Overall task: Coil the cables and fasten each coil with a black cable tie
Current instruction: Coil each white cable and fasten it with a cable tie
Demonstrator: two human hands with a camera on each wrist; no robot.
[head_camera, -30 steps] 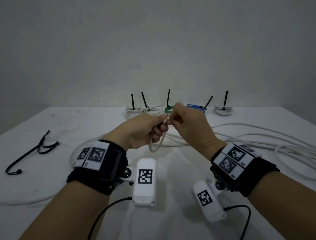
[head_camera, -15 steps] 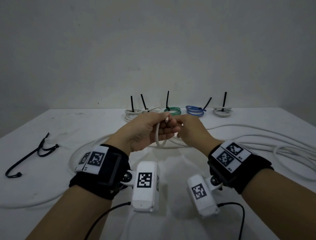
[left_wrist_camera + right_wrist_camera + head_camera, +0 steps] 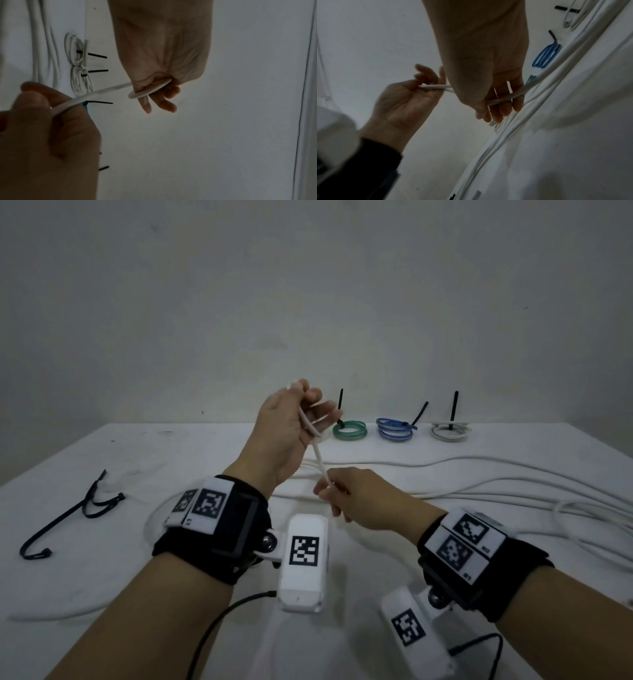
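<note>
My left hand is raised above the table and holds a small loop of white cable in its curled fingers. From the loop, the cable runs taut down to my right hand, which pinches it lower and closer to me. In the right wrist view the cable crosses under the right fingers toward the left hand. Loose black cable ties lie on the table's left side.
Tied coils stand along the table's far edge: green, blue and white, each with a black tie sticking up. Two more white coils show in the left wrist view. Long loose white cable sprawls across the right side.
The hands were together around the small loop. The left hand has since lifted up and away with the loop, and the right hand has slid down the cable toward me.
</note>
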